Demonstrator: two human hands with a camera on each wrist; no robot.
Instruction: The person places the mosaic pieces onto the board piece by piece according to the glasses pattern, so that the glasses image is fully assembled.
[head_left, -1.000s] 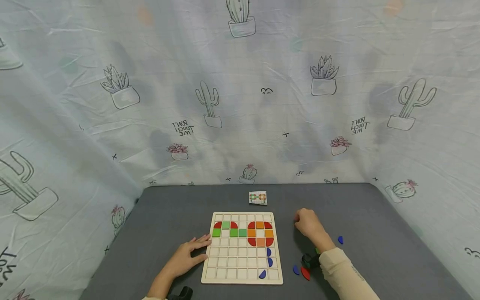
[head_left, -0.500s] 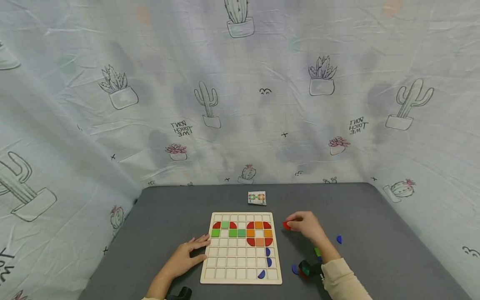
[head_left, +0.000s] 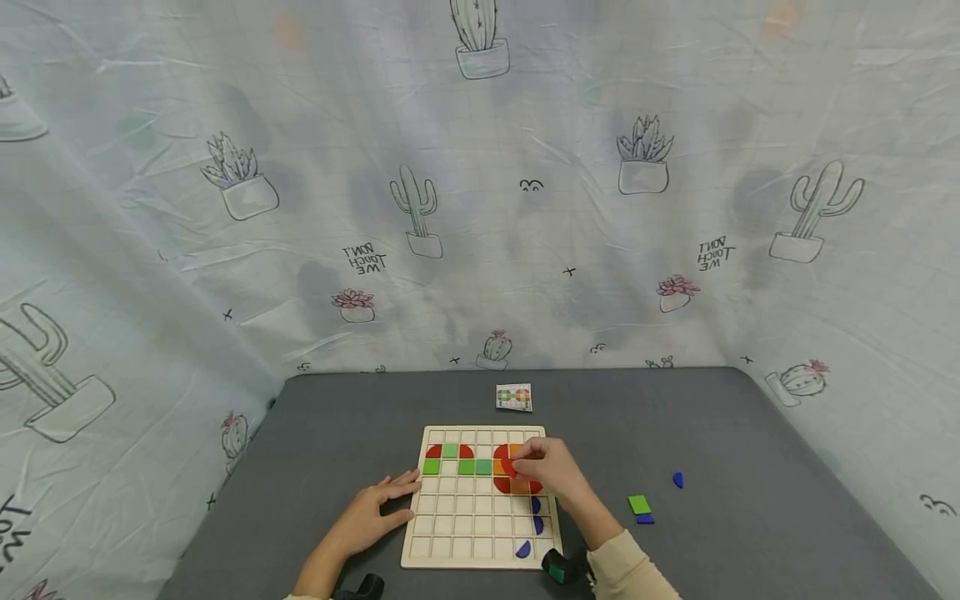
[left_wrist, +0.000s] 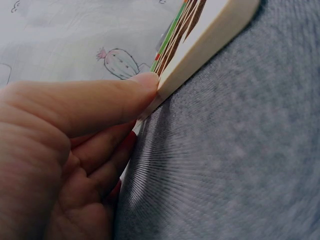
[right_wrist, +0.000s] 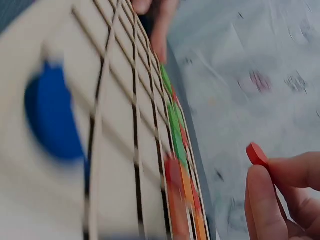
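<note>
A wooden grid board (head_left: 465, 527) lies on the grey table. Green, orange and red pieces fill cells in its upper rows, and several blue pieces (head_left: 537, 525) lie toward its lower right. My right hand (head_left: 553, 468) is over the board's upper right, pinching a red rounded piece (right_wrist: 256, 154) between thumb and fingers. In the right wrist view the piece is held clear of the board's surface. At the board's left edge rests my left hand (head_left: 369, 515), fingers extended; its thumb (left_wrist: 135, 92) touches the board's side in the left wrist view.
A small pattern card (head_left: 513, 397) lies behind the board. To the right on the table are a green square piece (head_left: 639, 504), a blue piece (head_left: 645, 519) touching it, and another blue piece (head_left: 678, 480). A cactus-print curtain (head_left: 480, 208) hangs behind the table.
My right hand took up the red piece from the table right of the board and carried it left over the board's upper right. My left hand stayed in place.
</note>
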